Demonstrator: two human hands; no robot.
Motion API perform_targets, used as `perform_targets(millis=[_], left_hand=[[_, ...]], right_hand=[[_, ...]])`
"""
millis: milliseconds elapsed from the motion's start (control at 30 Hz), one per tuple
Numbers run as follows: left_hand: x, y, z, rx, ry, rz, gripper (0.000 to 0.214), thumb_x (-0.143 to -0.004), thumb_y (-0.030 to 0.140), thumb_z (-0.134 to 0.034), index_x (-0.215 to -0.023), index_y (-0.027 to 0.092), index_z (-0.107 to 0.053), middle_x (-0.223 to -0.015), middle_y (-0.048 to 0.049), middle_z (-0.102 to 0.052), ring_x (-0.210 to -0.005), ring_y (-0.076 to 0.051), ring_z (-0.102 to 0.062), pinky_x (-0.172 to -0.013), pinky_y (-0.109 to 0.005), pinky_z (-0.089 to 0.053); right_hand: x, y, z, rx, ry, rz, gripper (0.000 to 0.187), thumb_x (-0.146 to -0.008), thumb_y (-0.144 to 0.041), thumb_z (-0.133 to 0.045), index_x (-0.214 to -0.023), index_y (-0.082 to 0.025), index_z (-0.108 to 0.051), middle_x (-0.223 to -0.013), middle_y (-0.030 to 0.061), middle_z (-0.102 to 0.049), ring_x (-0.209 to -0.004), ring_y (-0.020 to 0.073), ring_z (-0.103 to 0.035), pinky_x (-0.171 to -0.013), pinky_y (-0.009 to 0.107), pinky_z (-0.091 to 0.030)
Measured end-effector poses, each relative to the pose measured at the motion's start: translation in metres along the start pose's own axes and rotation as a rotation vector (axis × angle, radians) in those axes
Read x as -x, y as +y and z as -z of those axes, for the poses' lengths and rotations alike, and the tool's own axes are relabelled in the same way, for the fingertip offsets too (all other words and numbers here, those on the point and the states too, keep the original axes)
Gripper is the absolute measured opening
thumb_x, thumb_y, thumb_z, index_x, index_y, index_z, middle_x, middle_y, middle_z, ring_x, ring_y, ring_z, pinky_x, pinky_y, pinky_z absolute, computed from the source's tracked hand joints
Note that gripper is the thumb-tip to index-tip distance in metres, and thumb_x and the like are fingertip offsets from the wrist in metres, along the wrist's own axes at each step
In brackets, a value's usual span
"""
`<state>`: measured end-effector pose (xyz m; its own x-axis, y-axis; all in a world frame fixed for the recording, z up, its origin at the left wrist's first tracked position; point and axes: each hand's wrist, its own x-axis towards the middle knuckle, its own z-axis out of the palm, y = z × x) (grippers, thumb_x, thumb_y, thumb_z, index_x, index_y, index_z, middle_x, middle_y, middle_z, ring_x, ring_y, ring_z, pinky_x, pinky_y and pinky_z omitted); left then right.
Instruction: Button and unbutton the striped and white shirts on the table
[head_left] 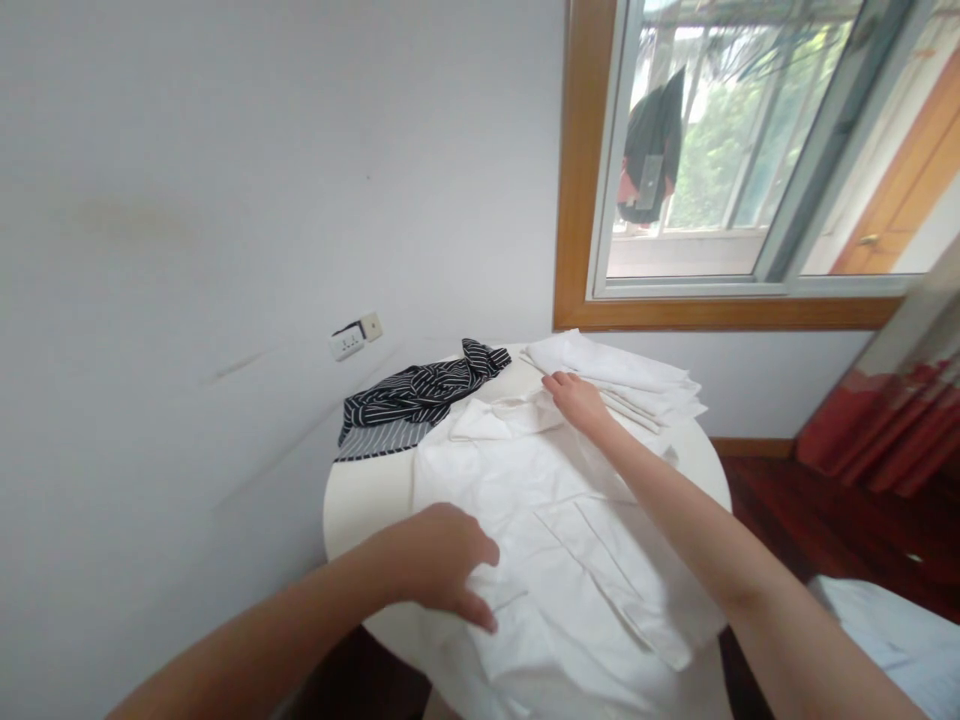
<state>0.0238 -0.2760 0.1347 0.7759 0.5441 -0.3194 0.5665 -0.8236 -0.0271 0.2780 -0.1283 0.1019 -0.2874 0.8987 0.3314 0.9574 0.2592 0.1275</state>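
A white long-sleeved shirt [517, 480] lies spread on a round white table [360, 500], its collar at the far side and its lower part over the near edge. One sleeve is folded across its body. My left hand [454, 560] is over the shirt's near left part, open, thumb and fingers apart and nothing held. Farther off, my right hand [579, 402] reaches to the shirt's shoulder beside the collar. Its fingers are stretched out and nearly together; the thumb is hidden. Just beyond that hand lies a stack of folded white clothes [619, 365].
A black-and-white striped garment [412, 395] lies crumpled at the table's far left. Behind are a wall with a socket [347, 343] and a wood-framed window [574, 200]. White cloth [892, 630] is at the lower right, below a red and cream curtain [892, 410].
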Motion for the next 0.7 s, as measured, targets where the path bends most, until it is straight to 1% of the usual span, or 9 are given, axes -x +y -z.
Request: perform_targets(millis=[100,133,200,267,333,400,467,633,700], left_hand=[[-0.037,-0.019,0.002,0.039,0.118,0.075,0.047,-0.084,0.060,-0.043,-0.093,0.023,-0.070,-0.083,-0.0074,-0.071,-0.080,-0.025,-0.064,-0.072,-0.034,-0.045],[-0.052,-0.026,0.000,0.047,0.162,0.111,0.048,-0.088,0.057,-0.037,-0.091,0.022,-0.070,-0.083,-0.0083,-0.070,-0.082,-0.024,-0.064,-0.075,-0.035,-0.045],[-0.080,-0.040,-0.008,0.057,0.280,0.071,0.046,-0.093,0.049,-0.032,-0.098,0.021,-0.068,-0.095,-0.0095,-0.070,-0.096,-0.024,-0.061,-0.088,-0.036,-0.042],[-0.102,-0.052,-0.024,0.054,0.355,0.006,0.048,-0.089,0.055,-0.039,-0.121,0.025,-0.058,-0.131,-0.0100,-0.055,-0.123,-0.027,-0.046,-0.103,-0.042,-0.031],[-0.114,-0.058,-0.043,0.090,0.297,0.021,0.072,-0.079,0.069,-0.043,-0.139,0.028,-0.039,-0.149,-0.0109,-0.031,-0.136,-0.031,-0.027,-0.108,-0.050,-0.020],[-0.117,-0.059,-0.061,0.129,0.267,0.064,0.079,-0.079,0.073,-0.037,-0.145,0.030,-0.024,-0.154,-0.0108,-0.017,-0.141,-0.031,-0.015,-0.110,-0.055,-0.013],[-0.113,-0.054,-0.074,0.147,0.278,0.093,0.078,-0.081,0.072,-0.032,-0.146,0.031,-0.018,-0.155,-0.0103,-0.012,-0.142,-0.030,-0.009,-0.110,-0.057,-0.009],[-0.092,-0.031,-0.086,0.166,0.332,0.205,0.075,-0.083,0.070,-0.031,-0.146,0.031,-0.021,-0.155,-0.0111,-0.013,-0.142,-0.032,-0.007,-0.109,-0.059,-0.007],[-0.083,-0.020,-0.087,0.186,0.309,0.263,0.080,-0.081,0.073,-0.032,-0.147,0.029,-0.020,-0.155,-0.0139,-0.013,-0.142,-0.035,-0.006,-0.108,-0.062,-0.007]], right_hand=[[-0.001,-0.002,-0.001,0.029,-0.007,-0.029,0.028,-0.094,-0.017,-0.034,-0.119,-0.020,-0.048,-0.112,0.0110,-0.054,-0.100,0.0220,-0.051,-0.075,0.029,-0.043],[-0.001,-0.002,-0.001,0.032,-0.004,-0.038,0.028,-0.094,-0.017,-0.033,-0.118,-0.020,-0.047,-0.112,0.0110,-0.054,-0.100,0.0220,-0.051,-0.074,0.029,-0.043],[0.001,-0.002,0.000,0.034,0.003,-0.053,0.029,-0.095,-0.017,-0.032,-0.120,-0.021,-0.046,-0.114,0.0116,-0.053,-0.101,0.0221,-0.050,-0.074,0.029,-0.043],[0.003,0.000,0.002,0.035,0.020,-0.059,0.031,-0.095,-0.017,-0.031,-0.122,-0.021,-0.045,-0.116,0.0121,-0.051,-0.103,0.0227,-0.048,-0.075,0.029,-0.042],[0.004,0.002,0.003,0.036,0.048,-0.047,0.032,-0.095,-0.018,-0.030,-0.124,-0.021,-0.045,-0.119,0.0123,-0.050,-0.106,0.0236,-0.046,-0.076,0.030,-0.043],[0.004,0.005,0.003,0.034,0.066,-0.022,0.034,-0.095,-0.019,-0.030,-0.126,-0.022,-0.045,-0.123,0.0124,-0.049,-0.109,0.0245,-0.043,-0.079,0.031,-0.043],[0.002,0.008,0.001,0.028,0.069,0.008,0.036,-0.096,-0.020,-0.030,-0.128,-0.021,-0.044,-0.127,0.0127,-0.047,-0.112,0.0249,-0.041,-0.083,0.032,-0.042],[-0.008,0.009,-0.011,0.002,0.117,0.059,0.040,-0.096,-0.019,-0.030,-0.134,-0.019,-0.040,-0.136,0.0111,-0.042,-0.117,0.0234,-0.037,-0.091,0.031,-0.040],[-0.012,0.005,-0.018,-0.017,0.147,0.066,0.040,-0.096,-0.018,-0.029,-0.135,-0.019,-0.040,-0.136,0.0103,-0.043,-0.117,0.0227,-0.038,-0.091,0.030,-0.040]])
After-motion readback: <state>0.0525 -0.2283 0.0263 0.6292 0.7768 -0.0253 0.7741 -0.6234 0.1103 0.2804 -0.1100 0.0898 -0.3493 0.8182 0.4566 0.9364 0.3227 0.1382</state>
